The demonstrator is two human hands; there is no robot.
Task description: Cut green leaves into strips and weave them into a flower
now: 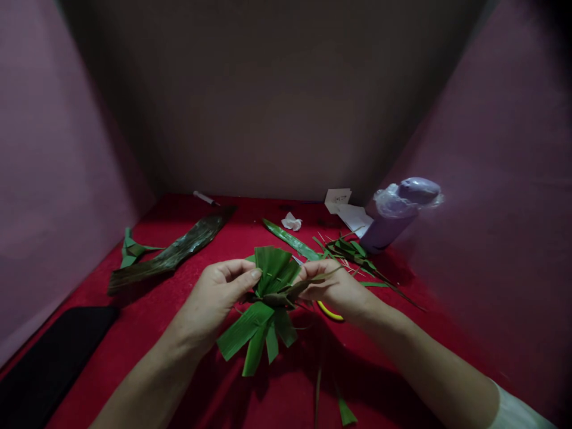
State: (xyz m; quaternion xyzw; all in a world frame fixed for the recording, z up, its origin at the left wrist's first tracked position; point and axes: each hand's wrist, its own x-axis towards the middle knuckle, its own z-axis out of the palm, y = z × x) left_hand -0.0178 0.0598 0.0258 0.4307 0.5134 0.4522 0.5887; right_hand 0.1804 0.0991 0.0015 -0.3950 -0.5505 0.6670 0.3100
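A gathered bundle of green leaf strips (273, 271) is held up between my hands, fanned at the top with cut strips hanging below. A thin pale pin or stick seems to cross its pleats. My left hand (223, 292) pinches its left edge between thumb and fingers. On the other side my right hand (324, 286) grips the bundle together with a brownish, dry leaf strip (297, 291); those fingertips are partly hidden. Under my right hand shows the yellow handle (329, 312) of what looks like scissors, mostly covered.
On the red tabletop (196, 393) lie a long dark leaf (179, 250), a folded leaf piece (130, 249), crumpled tissue (291, 221) and leaf scraps with thin sticks (351, 249). A purple bottle (388, 229) with plastic wrap stands right; a black flat object (58, 363) lies left. Walls enclose three sides.
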